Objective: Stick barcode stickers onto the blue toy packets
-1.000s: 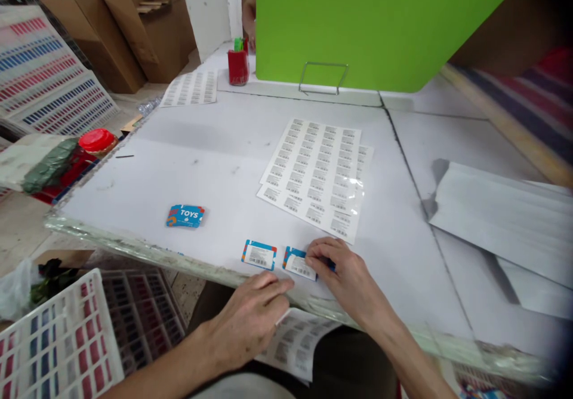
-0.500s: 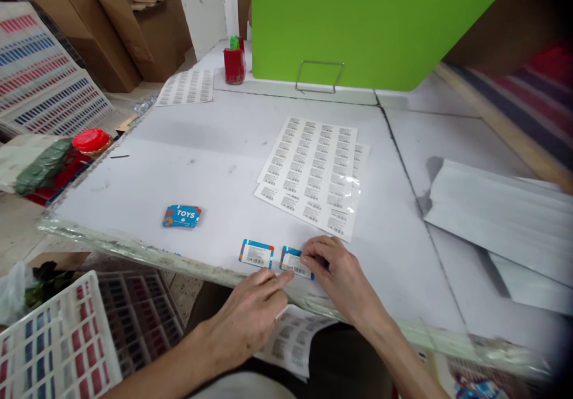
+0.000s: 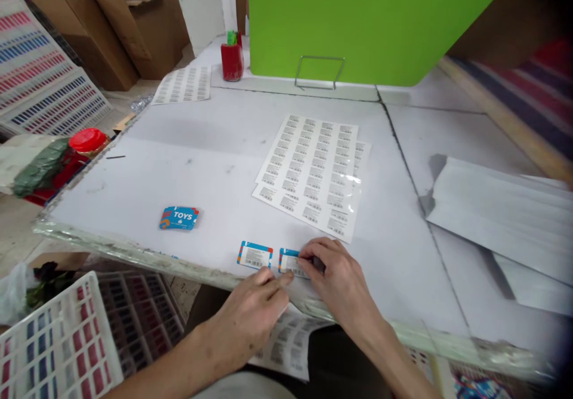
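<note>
Two blue-edged cards with white barcode labels lie side by side near the table's front edge, a left card (image 3: 255, 256) and a right card (image 3: 289, 262). My right hand (image 3: 333, 273) is closed at the right card, thumb and fingertips on its right part. My left hand (image 3: 255, 312) has its fingertips at the lower edge of the right card; whether they grip anything is hidden. A small stack of blue TOYS cards (image 3: 179, 217) lies to the left. A sheet of barcode labels (image 3: 286, 345) hangs below the table edge, partly behind my left hand.
Overlapping label sheets (image 3: 311, 172) lie mid-table, another sheet (image 3: 184, 85) at the back left. A red holder (image 3: 232, 61) stands beside a green board (image 3: 358, 22) with a wire stand (image 3: 319, 71). White envelopes (image 3: 501, 214) lie right; a white crate (image 3: 58, 339) is at lower left.
My right hand has shifted slightly left over the right card and covers more of it. My left hand stays nearly in place. The whole view has moved a little.
</note>
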Available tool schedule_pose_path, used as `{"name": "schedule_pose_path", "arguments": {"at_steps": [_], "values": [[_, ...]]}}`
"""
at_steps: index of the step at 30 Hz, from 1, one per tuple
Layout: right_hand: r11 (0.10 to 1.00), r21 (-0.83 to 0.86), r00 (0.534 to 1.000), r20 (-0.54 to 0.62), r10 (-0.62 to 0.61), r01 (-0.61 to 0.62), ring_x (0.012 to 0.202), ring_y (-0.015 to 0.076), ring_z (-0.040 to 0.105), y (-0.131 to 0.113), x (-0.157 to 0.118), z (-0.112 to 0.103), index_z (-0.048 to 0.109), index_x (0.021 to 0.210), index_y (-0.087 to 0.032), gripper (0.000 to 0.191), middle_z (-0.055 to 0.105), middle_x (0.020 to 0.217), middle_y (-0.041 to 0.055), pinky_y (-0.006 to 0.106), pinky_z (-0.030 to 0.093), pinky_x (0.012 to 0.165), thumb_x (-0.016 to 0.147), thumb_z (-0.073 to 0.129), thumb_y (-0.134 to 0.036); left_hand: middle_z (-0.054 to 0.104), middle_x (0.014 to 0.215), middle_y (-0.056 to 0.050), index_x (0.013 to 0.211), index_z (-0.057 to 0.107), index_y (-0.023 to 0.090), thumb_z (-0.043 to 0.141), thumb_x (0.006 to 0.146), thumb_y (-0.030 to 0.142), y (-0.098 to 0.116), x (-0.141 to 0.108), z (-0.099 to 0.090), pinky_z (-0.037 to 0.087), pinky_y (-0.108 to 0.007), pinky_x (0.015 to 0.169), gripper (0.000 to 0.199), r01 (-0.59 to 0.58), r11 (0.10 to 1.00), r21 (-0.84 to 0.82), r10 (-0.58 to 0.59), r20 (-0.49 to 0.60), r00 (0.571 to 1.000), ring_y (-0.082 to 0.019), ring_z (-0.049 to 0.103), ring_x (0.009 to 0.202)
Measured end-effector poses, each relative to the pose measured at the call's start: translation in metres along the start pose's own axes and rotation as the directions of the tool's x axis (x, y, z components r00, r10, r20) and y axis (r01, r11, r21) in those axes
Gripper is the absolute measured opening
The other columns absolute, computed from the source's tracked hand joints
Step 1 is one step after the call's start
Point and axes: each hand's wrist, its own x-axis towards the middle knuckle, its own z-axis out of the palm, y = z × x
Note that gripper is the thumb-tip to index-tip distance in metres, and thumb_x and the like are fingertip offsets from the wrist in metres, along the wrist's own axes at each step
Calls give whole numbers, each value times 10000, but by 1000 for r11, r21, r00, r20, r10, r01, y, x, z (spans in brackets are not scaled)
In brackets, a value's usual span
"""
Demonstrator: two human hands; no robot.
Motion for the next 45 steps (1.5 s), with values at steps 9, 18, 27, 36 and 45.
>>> {"name": "schedule_pose_path", "arguments": {"at_steps": [9, 18, 27, 36, 45], "values": [[922, -385, 997, -57, -54, 28, 864, 273, 496, -10, 10, 10, 517, 1060, -185, 348, 559, 884, 76, 382, 414, 705, 794, 576, -403, 570, 1153, -91, 722, 563, 123, 500, 815, 50, 1, 4, -3, 463, -293, 777, 133, -2, 999, -52, 1, -21, 1000, -177, 479, 792], [865, -497, 990, -138, -8, -62, 864, 271, 479, 10, -20, -4, 439, 1162, -158, 472, 549, 950, 102, 370, 398, 685, 822, 494, -481, 571, 1174, -104, 743, 565, 117, 454, 842, 67, 1, 3, -3, 473, -311, 749, 157, 1, 997, -73, -6, -65, 998, -188, 469, 790], [886, -444, 977, -211, 42, -134, 876, 288, 504, 4, -5, -8, 456, 1180, -136, 418, 558, 942, 119, 413, 435, 718, 825, 528, -346, 541, 1223, -94, 825, 580, 120, 436, 858, 78, 5, 2, -6, 458, -329, 810, 153, 46, 997, -66, -49, -44, 998, -201, 487, 871], [981, 157, 993, 5, -119, 117, 872, 155, 609, -14, -89, -21, 533, 1035, -237, 190, 636, 964, 22, 232, 483, 741, 860, 494, -297, 640, 886, -41, 849, 582, 170, 367, 902, 250, 7, -18, -35, 447, -282, 741, 236, 207, 859, -469, -242, -14, 970, -178, 569, 813], [941, 335, 984, 146, -98, 44, 567, 114, 560, -26, -92, -4, 567, 750, -196, 257, 601, 647, -7, 189, 431, 533, 899, 366, -257, 559, 1125, -100, 1071, 494, 154, 417, 893, 246, 28, -32, -51, 367, -415, 901, 214, 206, 977, 44, -182, -318, 930, -258, 478, 1039]]}}
